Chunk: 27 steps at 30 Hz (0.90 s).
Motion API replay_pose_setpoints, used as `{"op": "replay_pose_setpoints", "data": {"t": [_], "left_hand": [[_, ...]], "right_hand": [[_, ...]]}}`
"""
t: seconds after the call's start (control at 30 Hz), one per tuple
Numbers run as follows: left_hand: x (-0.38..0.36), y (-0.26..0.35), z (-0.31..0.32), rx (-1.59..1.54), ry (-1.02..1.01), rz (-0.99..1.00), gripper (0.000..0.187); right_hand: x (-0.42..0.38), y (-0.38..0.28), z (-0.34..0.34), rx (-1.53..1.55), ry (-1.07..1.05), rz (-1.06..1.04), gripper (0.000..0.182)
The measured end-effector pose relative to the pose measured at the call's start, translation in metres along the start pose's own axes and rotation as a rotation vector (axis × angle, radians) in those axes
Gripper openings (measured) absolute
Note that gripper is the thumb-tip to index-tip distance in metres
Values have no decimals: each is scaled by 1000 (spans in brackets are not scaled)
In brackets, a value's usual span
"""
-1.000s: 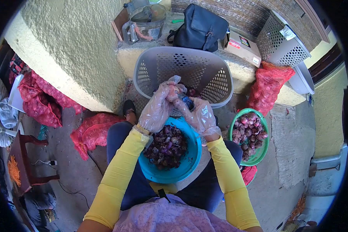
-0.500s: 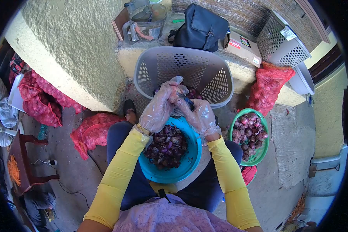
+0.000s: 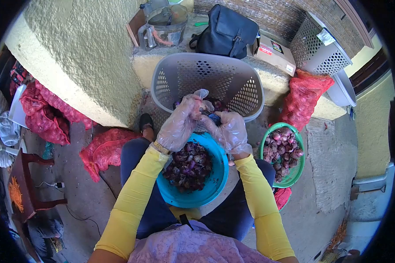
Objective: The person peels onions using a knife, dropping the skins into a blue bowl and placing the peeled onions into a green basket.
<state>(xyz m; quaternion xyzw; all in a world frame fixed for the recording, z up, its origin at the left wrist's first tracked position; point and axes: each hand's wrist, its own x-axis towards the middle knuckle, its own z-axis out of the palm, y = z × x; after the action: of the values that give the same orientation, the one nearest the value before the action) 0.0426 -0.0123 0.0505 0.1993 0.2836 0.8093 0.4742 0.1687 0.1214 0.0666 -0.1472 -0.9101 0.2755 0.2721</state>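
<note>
Both my hands wear clear plastic gloves and meet above the near side of a grey perforated laundry-type basket (image 3: 162, 68). My left hand (image 3: 182, 119) is closed, fingers curled; what it holds is hidden. My right hand (image 3: 229, 132) is closed around a small tool with a dark blue handle (image 3: 214, 117), its tip against the left fingers. Purple onions show partly inside the grey basket behind my hands. Below, between my knees, sits a blue basin (image 3: 220, 175) holding dark purple onion skins (image 3: 191, 166).
On my right stands a green basket (image 3: 289, 179) of red onions (image 3: 286, 147), with a red mesh sack (image 3: 307, 98) behind it. More red sacks (image 3: 107, 151) lie left. A black backpack (image 3: 228, 30) and a cardboard box (image 3: 274, 52) sit on the ledge ahead.
The fingers of my right hand have shifted slightly and the dark handle is turned lower against the left hand. Basin and baskets stay in place.
</note>
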Motion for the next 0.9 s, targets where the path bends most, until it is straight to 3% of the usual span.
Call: {"op": "replay_pose_setpoints", "data": {"t": [0.23,0.4,0.47,0.9], "left_hand": [[2,-1,1,-32,10,42,34],[4,-3,2,-42,16,85,41],[2,-2,6,-21,17,76,33],[4,-7,-4,-14,0,45,30]], "right_hand": [[-1,0,5,-79,100,-18,58],[3,-12,-6,66,-2,135,60],[3,-12,-7,65,6,133,60],[1,0,2,-77,63,55,65]]}}
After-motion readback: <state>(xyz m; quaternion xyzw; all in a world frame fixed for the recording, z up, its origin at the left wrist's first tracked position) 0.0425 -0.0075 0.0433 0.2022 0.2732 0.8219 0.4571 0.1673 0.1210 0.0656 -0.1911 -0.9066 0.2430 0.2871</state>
